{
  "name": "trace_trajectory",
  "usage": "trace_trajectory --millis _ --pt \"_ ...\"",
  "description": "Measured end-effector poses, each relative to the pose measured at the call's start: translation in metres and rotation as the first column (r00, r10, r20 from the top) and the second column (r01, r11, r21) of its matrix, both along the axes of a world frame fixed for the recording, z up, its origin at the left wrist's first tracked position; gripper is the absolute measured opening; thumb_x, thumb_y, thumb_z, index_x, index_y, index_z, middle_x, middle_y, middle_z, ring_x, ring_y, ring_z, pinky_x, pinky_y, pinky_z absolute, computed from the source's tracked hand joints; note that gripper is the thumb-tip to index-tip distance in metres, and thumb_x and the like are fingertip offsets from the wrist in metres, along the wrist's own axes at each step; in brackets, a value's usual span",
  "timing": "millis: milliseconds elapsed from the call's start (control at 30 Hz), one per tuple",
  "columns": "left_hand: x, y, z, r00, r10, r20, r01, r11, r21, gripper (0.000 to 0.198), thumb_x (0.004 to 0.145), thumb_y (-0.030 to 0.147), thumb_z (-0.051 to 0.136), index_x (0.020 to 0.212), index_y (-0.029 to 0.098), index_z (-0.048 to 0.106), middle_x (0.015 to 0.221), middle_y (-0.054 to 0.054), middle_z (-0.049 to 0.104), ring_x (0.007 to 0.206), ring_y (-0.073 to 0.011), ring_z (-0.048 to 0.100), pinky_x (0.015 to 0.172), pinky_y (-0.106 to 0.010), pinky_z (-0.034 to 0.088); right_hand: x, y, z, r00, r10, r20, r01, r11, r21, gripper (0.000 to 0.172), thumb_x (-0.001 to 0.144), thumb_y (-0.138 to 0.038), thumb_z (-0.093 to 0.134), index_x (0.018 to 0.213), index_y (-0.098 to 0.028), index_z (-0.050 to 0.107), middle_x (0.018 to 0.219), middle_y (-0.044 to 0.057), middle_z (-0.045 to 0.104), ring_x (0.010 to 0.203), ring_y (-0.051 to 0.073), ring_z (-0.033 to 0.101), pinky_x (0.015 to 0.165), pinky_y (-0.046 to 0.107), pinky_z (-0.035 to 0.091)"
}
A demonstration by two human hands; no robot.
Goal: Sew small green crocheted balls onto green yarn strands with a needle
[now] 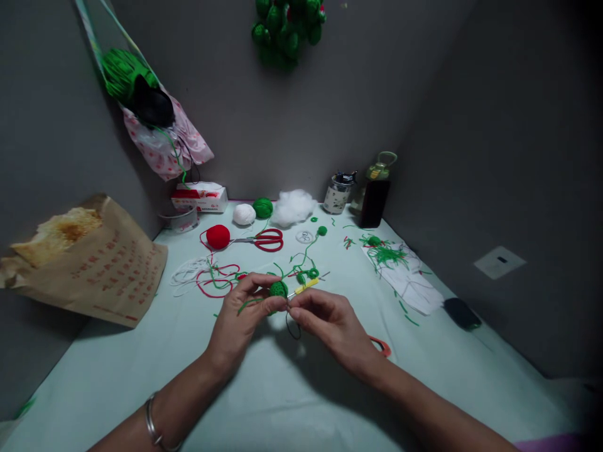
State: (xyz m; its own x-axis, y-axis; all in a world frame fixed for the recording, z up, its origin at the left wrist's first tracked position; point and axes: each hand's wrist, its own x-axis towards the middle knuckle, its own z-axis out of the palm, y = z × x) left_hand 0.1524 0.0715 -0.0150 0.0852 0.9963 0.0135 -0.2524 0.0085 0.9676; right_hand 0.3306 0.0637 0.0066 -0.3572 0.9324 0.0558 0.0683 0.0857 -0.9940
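Note:
My left hand [245, 317] is closed around a small green crocheted ball [278, 289], held between fingers and thumb above the table. A loose green yarn tail [249, 304] lies across that hand. My right hand [330, 320] is pinched right beside the ball, its fingertips almost touching my left thumb. From the pinch hangs a loop of thin dark thread [298, 331]; whatever else the fingertips hold is too small to make out. Just behind them is a yellow-handled crochet hook [307, 286]. Small green crocheted pieces [313, 274] joined with yarn lie past it.
Red-handled scissors [268, 240], a red yarn ball [218, 237], white stuffing [294, 208] and a tangle of white yarn [191, 274] lie beyond my hands. A paper bag [108, 270] of bread stands left. Yarn scraps [389, 252] on white paper and a bottle [374, 198] are right.

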Motion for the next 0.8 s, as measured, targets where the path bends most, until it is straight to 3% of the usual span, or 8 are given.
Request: trace_trajectory --millis 200,433,667,800 --pt "0.004 -0.004 -0.002 0.998 0.042 0.055 -0.044 0.998 0.035 0.024 0.075 0.023 0.083 0.093 0.022 0.068 0.08 0.004 0.068 0.073 -0.01 0.063 0.069 -0.02 0.048 -0.007 -0.001 -0.003 0.997 -0.072 -0.013 0.073 0.996 0.057 0.02 0.087 -0.033 0.066 0.081 -0.014 0.067 0.07 0.0 0.057 0.063 0.009 0.047 0.058 0.023 0.036" --pt "0.005 -0.004 0.003 0.994 0.112 -0.012 -0.111 0.989 0.094 0.024 0.072 0.021 0.083 0.091 0.021 0.068 0.082 0.003 0.068 0.078 -0.0119 0.064 0.069 -0.02 0.05 -0.006 -0.002 0.005 0.998 0.015 -0.056 -0.02 0.996 -0.092 0.023 0.086 -0.036 0.067 0.083 -0.013 0.065 0.061 -0.002 0.053 0.056 0.008 0.042 0.053 0.022 0.031" --pt "0.004 -0.005 0.005 0.989 0.139 -0.046 -0.134 0.986 0.102 0.024 0.072 0.019 0.082 0.091 0.022 0.068 0.084 0.002 0.068 0.081 -0.0138 0.065 0.071 -0.022 0.051 -0.006 -0.003 0.006 0.999 0.018 -0.05 -0.023 0.993 -0.114 0.022 0.085 -0.035 0.067 0.082 -0.014 0.064 0.061 -0.003 0.052 0.055 0.007 0.041 0.053 0.021 0.031" --pt "0.006 -0.007 0.004 0.993 0.115 -0.011 -0.113 0.988 0.101 0.022 0.071 0.019 0.083 0.087 0.021 0.068 0.084 0.002 0.068 0.081 -0.0136 0.064 0.071 -0.022 0.05 -0.006 -0.004 0.002 0.999 -0.032 -0.031 0.032 0.999 -0.008 0.019 0.088 -0.032 0.065 0.083 -0.014 0.066 0.067 -0.001 0.056 0.06 0.009 0.046 0.057 0.022 0.036"
